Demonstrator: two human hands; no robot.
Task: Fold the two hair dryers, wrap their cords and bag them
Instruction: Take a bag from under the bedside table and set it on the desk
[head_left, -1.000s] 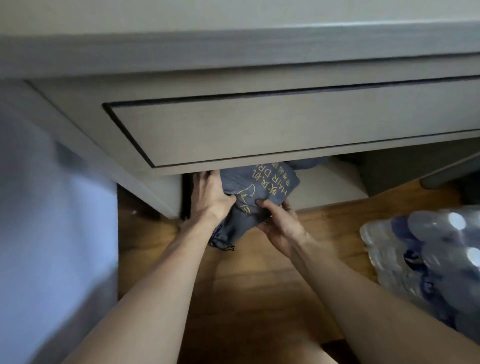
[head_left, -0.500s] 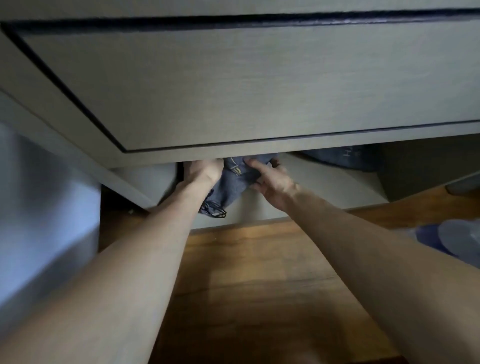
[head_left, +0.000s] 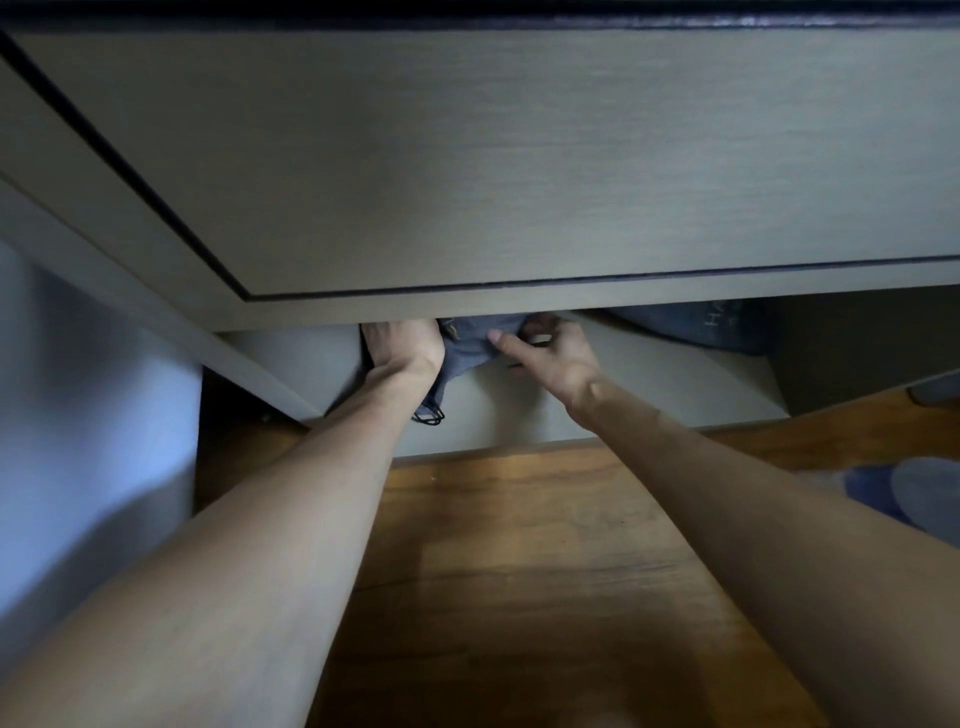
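A low grey shelf (head_left: 649, 384) under the drawer front carried two blue bags (head_left: 470, 345) (head_left: 696, 327); wooden floor (head_left: 519, 545) lay below.

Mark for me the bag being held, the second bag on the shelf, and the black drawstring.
held bag (head_left: 470, 345): head view, cloth between the hands.
second bag (head_left: 696, 325): head view, visible blue cloth.
black drawstring (head_left: 432, 417): head view, hanging loop.

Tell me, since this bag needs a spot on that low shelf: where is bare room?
Free: the shelf strip between the right hand and the second bag at the right. Crowded: the left corner, where the left hand and the bag sit against the side wall.
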